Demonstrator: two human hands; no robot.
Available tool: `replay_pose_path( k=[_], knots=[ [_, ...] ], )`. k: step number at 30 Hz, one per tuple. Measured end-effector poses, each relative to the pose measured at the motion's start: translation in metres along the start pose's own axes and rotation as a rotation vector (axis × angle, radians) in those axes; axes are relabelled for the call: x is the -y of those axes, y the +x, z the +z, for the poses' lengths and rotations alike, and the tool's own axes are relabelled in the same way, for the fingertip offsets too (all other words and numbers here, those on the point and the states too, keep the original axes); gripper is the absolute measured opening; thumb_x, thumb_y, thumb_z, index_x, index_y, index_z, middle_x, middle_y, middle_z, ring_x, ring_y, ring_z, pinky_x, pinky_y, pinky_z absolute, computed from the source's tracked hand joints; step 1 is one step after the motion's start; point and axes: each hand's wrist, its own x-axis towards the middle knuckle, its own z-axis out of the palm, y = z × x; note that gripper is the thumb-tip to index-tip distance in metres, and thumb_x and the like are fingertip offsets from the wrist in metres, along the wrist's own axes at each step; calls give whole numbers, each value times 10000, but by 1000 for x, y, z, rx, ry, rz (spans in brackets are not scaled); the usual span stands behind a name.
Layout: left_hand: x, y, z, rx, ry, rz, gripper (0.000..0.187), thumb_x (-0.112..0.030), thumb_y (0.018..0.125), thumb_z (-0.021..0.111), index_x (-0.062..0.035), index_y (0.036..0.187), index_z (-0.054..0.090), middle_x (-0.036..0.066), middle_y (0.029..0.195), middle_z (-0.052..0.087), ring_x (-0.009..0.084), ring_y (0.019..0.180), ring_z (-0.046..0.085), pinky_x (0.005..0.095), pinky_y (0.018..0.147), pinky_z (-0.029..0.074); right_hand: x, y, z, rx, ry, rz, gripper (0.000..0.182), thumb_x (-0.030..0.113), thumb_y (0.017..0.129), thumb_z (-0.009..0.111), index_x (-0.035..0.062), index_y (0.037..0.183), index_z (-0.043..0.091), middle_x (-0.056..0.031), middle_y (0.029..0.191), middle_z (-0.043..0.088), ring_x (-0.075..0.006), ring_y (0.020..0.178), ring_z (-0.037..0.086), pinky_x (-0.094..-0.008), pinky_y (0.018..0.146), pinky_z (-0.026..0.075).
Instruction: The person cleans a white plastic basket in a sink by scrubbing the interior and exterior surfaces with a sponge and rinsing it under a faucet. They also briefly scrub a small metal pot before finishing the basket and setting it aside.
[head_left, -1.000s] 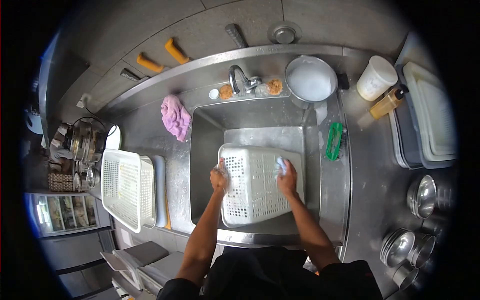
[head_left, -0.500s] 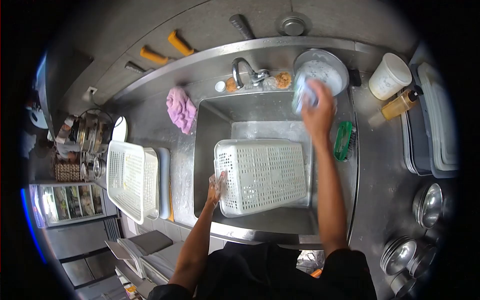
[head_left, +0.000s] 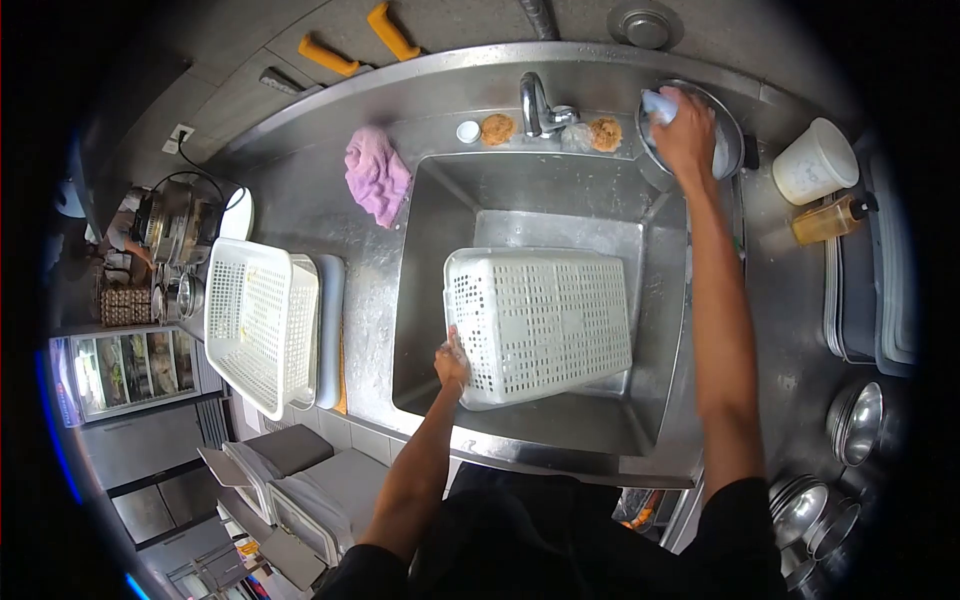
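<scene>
My left hand [head_left: 452, 362] grips the upturned white perforated plastic basket [head_left: 540, 322] in the steel sink [head_left: 430, 230]. My right hand [head_left: 686, 130], closed on a pale sponge [head_left: 657, 104], dips into the soapy metal bowl [head_left: 728, 135]; scrubbing looks unfinished.

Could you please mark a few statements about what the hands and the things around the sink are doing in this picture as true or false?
1. The left hand holds the edge of the white basket lying upturned in the sink. True.
2. The right hand rests on the basket. False: it is in the metal bowl by the tap, gripping a pale sponge.
3. A pink cloth lies on the counter, on the side of the sink nearer the left hand. True.
4. The second white basket sits inside the sink. False: it lies on the counter outside it.
</scene>
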Motion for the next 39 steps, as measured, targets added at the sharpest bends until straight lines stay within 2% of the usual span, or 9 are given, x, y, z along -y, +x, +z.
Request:
replay_pose_path(
  k=[4,8,12,14,16,22,26,30,39],
  knots=[
    [2,5,15,-139,67,-30,528,-449,936,556,63,1023,657,293,1021,665,437,1030,630,471,915,481,98,-99,1,38,476,-14,338,109,712,716,86,1038,631,-152,999,629,-348,984,595,-445,880,467],
    [-12,6,23,-147,67,-21,519,-450,929,554,45,1043,662,291,1024,664,437,1035,629,467,927,482,146,-255,85,488,483,234,446,73,760,694,81,1200,626,-191,1152,564,-377,1103,527,-485,965,409],
    [-23,4,13,-34,252,-76,496,-454,981,450,-51,1196,642,247,1024,676,427,1015,637,475,920,493,213,-361,24,566,538,179,667,81,754,722,174,1386,527,-197,1235,465,-393,1184,446,-561,983,343],
    [-3,13,18,14,220,-156,440,-436,1009,386,-155,1229,643,234,993,683,425,963,649,482,896,502,215,-363,7,789,566,174,732,62,710,758,199,1391,530,-189,1224,469,-391,1189,446,-557,981,338],
    [18,12,26,-85,253,113,413,-451,1002,402,-196,1188,668,238,959,685,428,949,650,482,881,505,198,-342,49,566,405,172,708,70,693,776,204,1356,565,-165,1194,489,-384,1212,438,-569,1027,304],
    [11,9,22,-159,214,11,579,-554,960,457,-33,1041,698,273,958,675,435,969,648,489,860,503,180,-336,95,463,412,160,578,118,795,673,-9,1333,505,-197,1382,457,-397,1320,390,-511,1122,284],
    [4,23,10,-94,118,-194,635,-594,942,467,-10,988,711,278,1035,670,429,1020,638,488,874,497,184,-386,15,798,597,6,562,56,763,670,-19,1303,533,-219,1452,422,-372,1406,316,-513,1177,205],
    [-1,13,12,-142,60,-164,644,-609,938,460,-22,1022,712,275,1050,670,423,1018,641,491,884,491,60,-397,77,659,184,359,584,25,743,650,-59,1303,511,-271,1451,399,-411,1387,326,-487,1189,198],
    [12,26,14,-135,61,-143,750,-648,942,405,38,1014,699,268,995,685,414,987,653,488,882,481,136,-404,61,562,428,183,795,0,704,700,-22,1428,373,-214,1536,290,-416,1414,273,-519,1174,207]
  ],
)
